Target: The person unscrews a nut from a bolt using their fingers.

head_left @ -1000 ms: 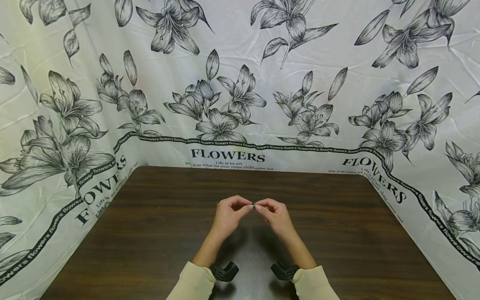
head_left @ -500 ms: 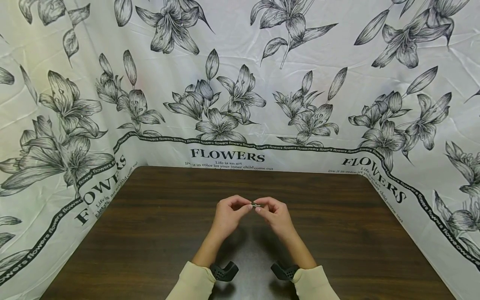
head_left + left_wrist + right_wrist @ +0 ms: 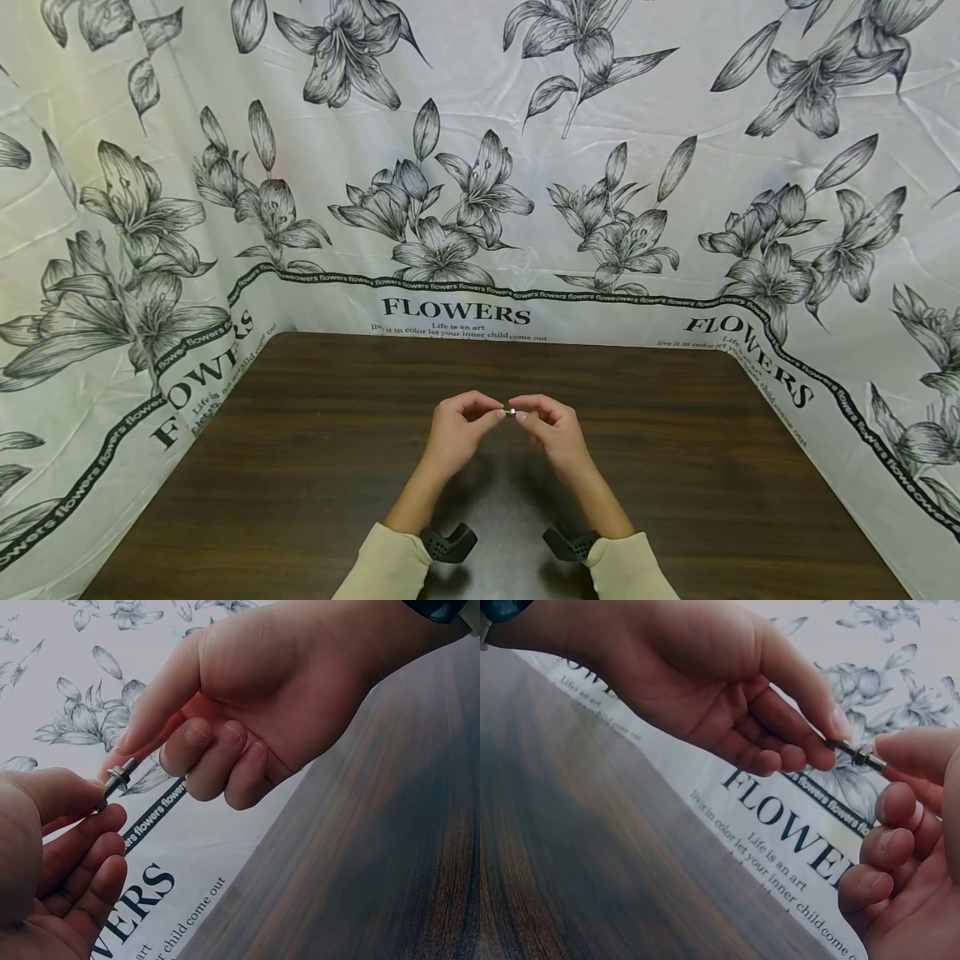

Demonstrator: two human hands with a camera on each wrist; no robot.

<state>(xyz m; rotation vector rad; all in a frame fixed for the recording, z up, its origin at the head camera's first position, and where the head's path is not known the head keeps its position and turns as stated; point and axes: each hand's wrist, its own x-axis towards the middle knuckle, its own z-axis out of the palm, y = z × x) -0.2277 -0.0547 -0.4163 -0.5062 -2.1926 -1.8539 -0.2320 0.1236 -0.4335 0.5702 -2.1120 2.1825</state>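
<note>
My left hand (image 3: 453, 435) pinches the head end of a small metal bolt (image 3: 127, 766) between thumb and forefinger. A nut (image 3: 862, 755) sits partway along the thread, with bare thread showing on both sides of it. From the other side, the thumb and forefinger of my right hand (image 3: 553, 435) close in on the nut and the threaded end. In the left wrist view the other fingers of the right hand are curled toward its palm. Both hands are raised over the table, fingertips almost meeting, and the bolt lies roughly level between them in the head view.
A dark wood-grain table (image 3: 337, 417) spreads beneath the hands. Behind and along the sides hangs a white cloth (image 3: 615, 167) printed with flowers and lettering. Black wrist devices (image 3: 448, 543) sit at the cuffs of the pale sleeves (image 3: 390, 562).
Both hands stay in place. The right fingertips shift slightly around the bolt; more of it shows half a second ago than one second ago, and the nut now catches light.
</note>
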